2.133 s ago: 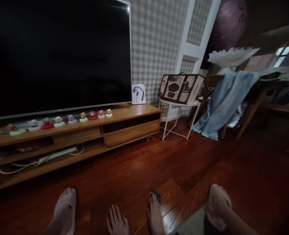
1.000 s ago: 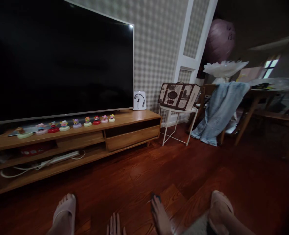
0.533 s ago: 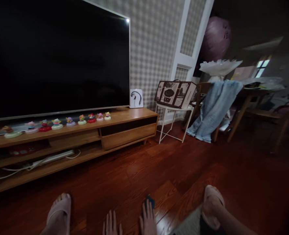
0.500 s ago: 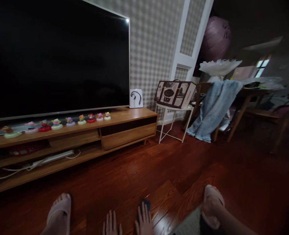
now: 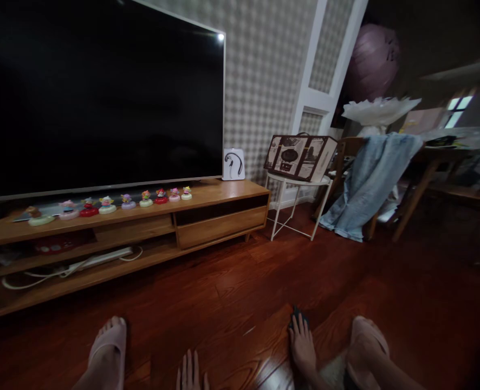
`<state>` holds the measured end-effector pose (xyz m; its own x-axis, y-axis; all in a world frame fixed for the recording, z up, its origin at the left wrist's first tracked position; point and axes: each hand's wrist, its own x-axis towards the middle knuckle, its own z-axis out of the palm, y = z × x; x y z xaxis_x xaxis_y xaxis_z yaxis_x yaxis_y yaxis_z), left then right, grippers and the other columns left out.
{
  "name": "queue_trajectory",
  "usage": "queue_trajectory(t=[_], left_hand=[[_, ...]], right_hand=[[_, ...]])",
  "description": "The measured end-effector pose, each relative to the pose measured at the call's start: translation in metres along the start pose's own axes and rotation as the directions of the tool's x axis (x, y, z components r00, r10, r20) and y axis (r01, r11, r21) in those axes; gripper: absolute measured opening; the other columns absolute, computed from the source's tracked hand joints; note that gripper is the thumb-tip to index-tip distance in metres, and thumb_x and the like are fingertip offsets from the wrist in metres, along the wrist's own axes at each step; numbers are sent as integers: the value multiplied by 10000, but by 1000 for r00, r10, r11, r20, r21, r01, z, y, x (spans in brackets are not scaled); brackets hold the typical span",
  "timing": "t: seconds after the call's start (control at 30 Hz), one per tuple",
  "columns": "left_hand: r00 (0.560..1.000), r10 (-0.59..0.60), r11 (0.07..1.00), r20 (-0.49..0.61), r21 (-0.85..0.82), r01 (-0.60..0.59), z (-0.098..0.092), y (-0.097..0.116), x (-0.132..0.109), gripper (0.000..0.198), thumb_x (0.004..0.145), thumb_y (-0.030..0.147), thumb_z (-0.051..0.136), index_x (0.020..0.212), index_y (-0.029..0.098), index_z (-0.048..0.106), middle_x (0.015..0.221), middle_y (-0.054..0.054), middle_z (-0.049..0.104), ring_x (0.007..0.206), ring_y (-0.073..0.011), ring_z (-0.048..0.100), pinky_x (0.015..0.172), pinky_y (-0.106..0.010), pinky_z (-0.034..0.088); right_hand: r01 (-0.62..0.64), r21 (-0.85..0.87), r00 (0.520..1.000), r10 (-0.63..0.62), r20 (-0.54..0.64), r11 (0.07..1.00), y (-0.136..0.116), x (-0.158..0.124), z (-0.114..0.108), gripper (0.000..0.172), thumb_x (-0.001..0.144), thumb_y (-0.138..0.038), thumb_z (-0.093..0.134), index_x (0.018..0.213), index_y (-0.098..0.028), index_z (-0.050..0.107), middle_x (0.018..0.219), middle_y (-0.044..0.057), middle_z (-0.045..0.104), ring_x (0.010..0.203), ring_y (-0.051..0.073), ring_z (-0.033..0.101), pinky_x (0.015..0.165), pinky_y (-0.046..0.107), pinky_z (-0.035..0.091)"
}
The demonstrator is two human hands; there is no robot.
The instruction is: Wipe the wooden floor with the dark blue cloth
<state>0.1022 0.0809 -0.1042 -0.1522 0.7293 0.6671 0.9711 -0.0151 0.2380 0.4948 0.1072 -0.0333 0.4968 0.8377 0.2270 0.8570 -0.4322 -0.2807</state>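
Observation:
My right hand (image 5: 303, 344) lies stretched out over a small dark cloth (image 5: 296, 312) on the reddish-brown wooden floor (image 5: 207, 303). Its fingers are flat and slightly apart, covering most of the cloth, whose far edge shows past the fingertips. At the bottom edge of the view, my left hand (image 5: 191, 374) rests palm down with its fingers spread and nothing under them that I can see. Its wrist is out of view.
My slippered feet (image 5: 109, 338) (image 5: 370, 336) flank the hands. Ahead stands a wooden TV cabinet (image 5: 224, 225) with several small figurines (image 5: 128, 201) and a large television (image 5: 102, 108). A white side table (image 5: 280, 208) carries a suitcase-like box (image 5: 299, 157). Jeans (image 5: 370, 184) hang at the right.
My right hand has moved to the right and farther forward over the floor, and the dark cloth has gone with it. My left hand stays near the bottom edge. The view has shifted slightly left.

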Motion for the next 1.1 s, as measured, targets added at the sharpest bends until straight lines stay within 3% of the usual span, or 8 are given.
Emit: queue_trajectory(t=[0.1, 0.2, 0.4, 0.6, 0.7, 0.83, 0.93, 1.1], left_hand=[[994, 30, 999, 106, -30, -27, -8, -4, 0, 693, 932, 364, 336, 1567, 256, 81, 1447, -103, 612, 1303, -253, 597, 1084, -499, 477], [987, 63, 996, 147, -73, -53, -24, -3, 4, 702, 937, 381, 373, 1574, 260, 106, 1517, -91, 542, 1375, -245, 531, 1126, -486, 444], [989, 101, 993, 110, -64, -94, -53, 10, 15, 701, 949, 344, 367, 1585, 199, 110, 1553, -132, 495, 1445, -263, 442, 1171, -510, 386], [991, 92, 994, 93, -74, -85, -51, 8, 14, 687, 953, 339, 383, 1584, 218, 140, 1578, -118, 462, 1459, -254, 423, 1185, -496, 375], [991, 93, 994, 97, -71, -86, -54, 9, 15, 686, 956, 335, 376, 1587, 221, 131, 1589, -110, 447, 1460, -251, 421, 1184, -488, 379], [989, 88, 995, 119, -57, -82, -66, 15, 22, 688, 961, 327, 358, 1593, 204, 117, 1598, -112, 434, 1472, -242, 401, 1195, -476, 365], [987, 97, 994, 130, -54, -91, -74, 19, 25, 697, 959, 324, 364, 1593, 179, 113, 1605, -132, 417, 1491, -257, 365, 1202, -488, 347], [981, 136, 991, 137, -28, -133, -69, 14, 21, 694, 960, 314, 326, 1590, 166, 73, 1579, -152, 451, 1481, -276, 381, 1181, -514, 359]], right_hand=[[-14, 11, 999, 15, -44, 1000, -33, -45, 19, 667, 980, -354, 157, 1478, -77, 505, 1607, 186, 362, 1511, 359, 275, 1196, 613, 238], [245, 116, 957, -259, 131, 963, -91, -116, 40, 587, 985, -377, 317, 1513, -179, 478, 1626, 106, 349, 1511, 333, 286, 1214, 561, 264], [625, 401, 614, -739, 278, 670, -143, -178, 39, 618, 958, -313, 502, 1562, -309, 372, 1647, -9, 298, 1507, 233, 311, 1234, 411, 293], [244, 196, 939, -282, 199, 950, -74, -55, -9, 579, 994, -269, 267, 1511, -87, 454, 1633, 143, 330, 1524, 249, 265, 1239, 458, 249], [64, 103, 993, -74, 97, 993, -37, -19, -21, 622, 989, -311, 235, 1492, -21, 457, 1629, 197, 314, 1539, 291, 214, 1236, 490, 226], [-46, 71, 998, 44, 40, 996, -48, -47, -10, 659, 993, -330, 182, 1501, 13, 424, 1645, 237, 239, 1548, 332, 152, 1222, 560, 210], [129, 123, 983, -144, 115, 984, -95, -109, 15, 622, 998, -337, 251, 1534, -61, 405, 1657, 176, 247, 1547, 314, 172, 1226, 551, 222], [523, 323, 749, -606, 267, 789, -162, -203, 50, 618, 972, -306, 455, 1578, -280, 339, 1646, 30, 304, 1515, 269, 290, 1204, 498, 327]])
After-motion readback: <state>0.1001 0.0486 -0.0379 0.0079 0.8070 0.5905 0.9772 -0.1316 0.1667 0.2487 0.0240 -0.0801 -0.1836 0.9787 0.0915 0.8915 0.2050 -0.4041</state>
